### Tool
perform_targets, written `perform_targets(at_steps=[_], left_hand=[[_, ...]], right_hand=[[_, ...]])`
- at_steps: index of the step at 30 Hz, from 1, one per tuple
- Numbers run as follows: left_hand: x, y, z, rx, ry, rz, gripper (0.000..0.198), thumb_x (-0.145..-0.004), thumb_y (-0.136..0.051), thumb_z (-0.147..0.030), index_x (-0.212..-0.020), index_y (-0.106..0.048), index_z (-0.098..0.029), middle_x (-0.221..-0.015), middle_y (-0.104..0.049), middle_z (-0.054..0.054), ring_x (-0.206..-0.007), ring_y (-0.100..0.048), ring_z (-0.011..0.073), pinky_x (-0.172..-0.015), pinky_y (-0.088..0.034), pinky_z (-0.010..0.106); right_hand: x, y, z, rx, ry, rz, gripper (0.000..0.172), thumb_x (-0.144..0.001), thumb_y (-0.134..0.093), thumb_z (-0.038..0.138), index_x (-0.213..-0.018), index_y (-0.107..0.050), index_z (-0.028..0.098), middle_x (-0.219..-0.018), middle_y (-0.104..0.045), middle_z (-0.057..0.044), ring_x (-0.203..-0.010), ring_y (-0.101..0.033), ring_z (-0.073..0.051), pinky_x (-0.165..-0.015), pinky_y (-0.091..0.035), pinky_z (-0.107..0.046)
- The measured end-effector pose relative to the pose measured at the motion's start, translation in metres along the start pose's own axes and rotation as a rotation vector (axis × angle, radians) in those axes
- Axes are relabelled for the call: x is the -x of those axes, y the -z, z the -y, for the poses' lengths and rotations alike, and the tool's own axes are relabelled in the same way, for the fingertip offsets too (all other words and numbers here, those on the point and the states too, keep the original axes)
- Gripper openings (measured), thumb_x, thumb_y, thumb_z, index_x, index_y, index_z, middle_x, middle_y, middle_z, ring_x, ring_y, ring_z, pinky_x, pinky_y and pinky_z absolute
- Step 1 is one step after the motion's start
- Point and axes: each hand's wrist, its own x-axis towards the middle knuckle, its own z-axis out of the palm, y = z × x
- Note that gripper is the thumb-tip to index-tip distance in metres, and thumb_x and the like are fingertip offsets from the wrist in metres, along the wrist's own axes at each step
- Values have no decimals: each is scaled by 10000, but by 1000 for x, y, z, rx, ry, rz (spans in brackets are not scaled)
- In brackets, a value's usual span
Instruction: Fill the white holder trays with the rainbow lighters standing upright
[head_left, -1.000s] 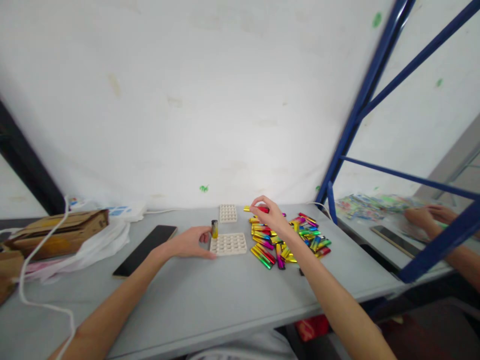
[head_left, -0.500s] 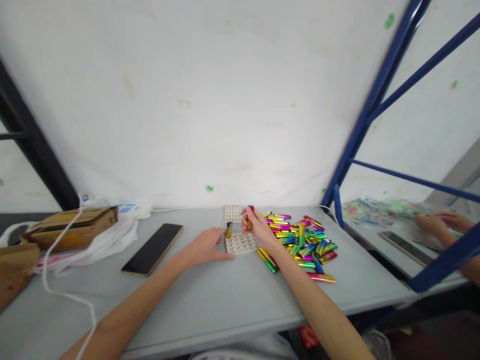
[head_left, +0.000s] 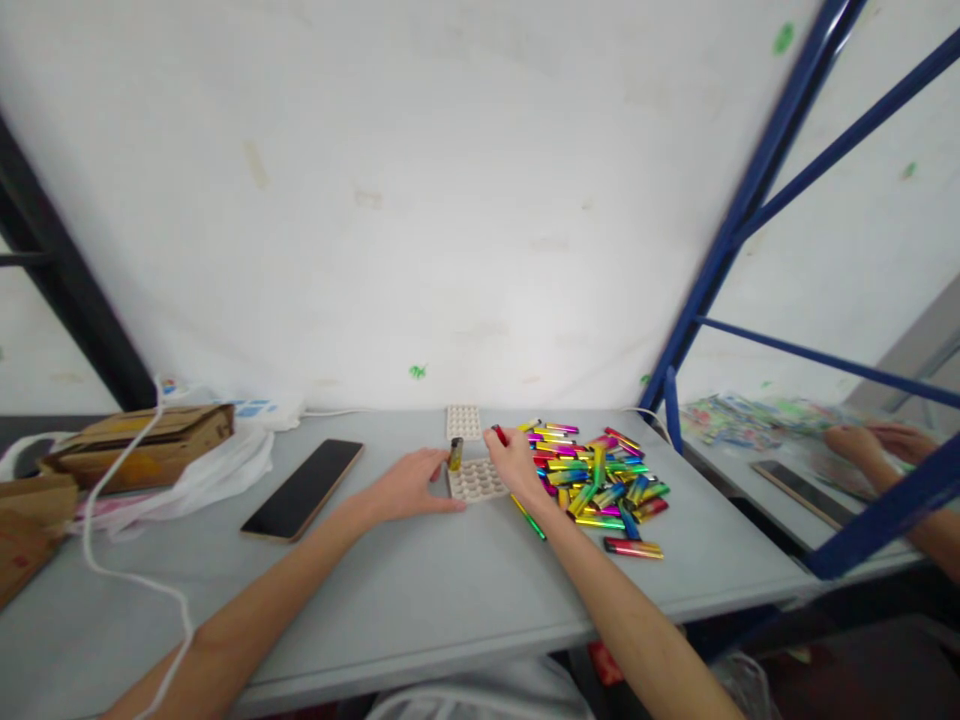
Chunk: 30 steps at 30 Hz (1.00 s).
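A pale tray with rows of round hollows point(head_left: 474, 482) lies on the desk between my hands. At its back left corner a small shiny gold tube with a dark top point(head_left: 456, 454) stands upright. My left hand point(head_left: 409, 484) rests at the tray's left side, thumb and fingers spread around that corner, close to the gold tube; whether it touches the tube I cannot tell. Over the tray's right part, my right hand point(head_left: 516, 466) pinches a shiny red tube point(head_left: 499, 434), mostly hidden by the fingers. A heap of shiny multicoloured tubes point(head_left: 600, 478) lies right of the tray.
Behind stands a second pale tray point(head_left: 463, 421). Left are a phone point(head_left: 304, 490), a cardboard box point(head_left: 142, 445), a plastic bag point(head_left: 225, 468) and a white cable point(head_left: 135, 580). A blue metal frame point(head_left: 712, 270) rises at right; beyond it are another person's hands point(head_left: 885, 445).
My right hand has lowered toward the tray with the red tube, which is now more hidden by the fingers. My left hand has stayed nearly in place.
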Motion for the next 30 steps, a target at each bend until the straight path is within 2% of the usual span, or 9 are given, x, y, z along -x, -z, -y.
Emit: perform_targets(at_steps=[4,8,12,14,17,19,23,27,30], left_hand=[[0,2,-2,-11,5,17,604,-738,-780,-760,-969,-641,-220,-921,-686,51,-815,-630,266,-728,-435,338],[1,3,-3,-17,5,28,592,-750,-775,-761,-946,-628,-222,-925,-682,56,-826,-633,273,-740,-440,344],[1,1,-1,-6,2,5,605,-737,-772,-787,-930,-631,-231,-906,-682,51,-819,-634,275,-744,-449,349],[1,-1,1,-15,8,2,623,-731,-769,-799,-936,-637,-226,-899,-681,57,-811,-635,278,-743,-453,355],[1,-2,1,-23,4,8,643,-738,-773,-787,-1008,-658,-215,-905,-683,60,-813,-638,279,-743,-456,355],[1,-2,2,-24,-5,9,648,-746,-767,-791,-1017,-660,-213,-912,-686,63,-818,-638,278,-744,-459,355],[0,-2,3,-20,-25,7,661,-759,-739,-821,-996,-654,-210,-919,-690,66,-823,-638,280,-753,-469,363],[0,-2,2,-44,-21,17,698,-763,-718,-843,-1026,-656,-200,-925,-687,66,-825,-638,280,-758,-475,365],[0,-2,2,-41,-19,19,696,-765,-712,-845,-1026,-657,-202,-943,-697,72,-838,-646,283,-767,-480,364]], right_hand=[[-2,-2,-7,19,53,-1,447,-979,-518,565,-672,-480,242,-606,-444,46,-643,-430,-157,-606,-319,-279],[-1,-4,-12,-4,117,138,373,-1081,-453,544,-881,-557,248,-683,-549,30,-665,-522,-181,-634,-410,-282],[3,-2,-8,162,345,183,361,-1094,-512,492,-863,-609,232,-878,-656,-47,-856,-599,-208,-785,-455,-302],[5,0,-5,259,406,199,389,-1095,-542,499,-834,-632,226,-861,-663,-44,-833,-587,-203,-781,-433,-298],[5,3,-4,343,377,264,427,-1093,-577,529,-801,-641,223,-694,-623,1,-658,-530,-179,-677,-364,-292],[3,5,-6,359,355,261,414,-1090,-602,519,-809,-646,218,-678,-646,2,-634,-547,-175,-658,-342,-290],[1,8,-8,366,353,267,341,-1130,-560,429,-902,-672,201,-828,-762,-45,-752,-672,-191,-704,-384,-276],[5,7,-5,535,352,370,265,-1135,-572,377,-1013,-692,174,-940,-800,-95,-831,-714,-219,-739,-411,-285],[8,6,-1,615,383,392,277,-1142,-559,402,-1082,-692,166,-1010,-806,-123,-903,-734,-236,-780,-428,-294]])
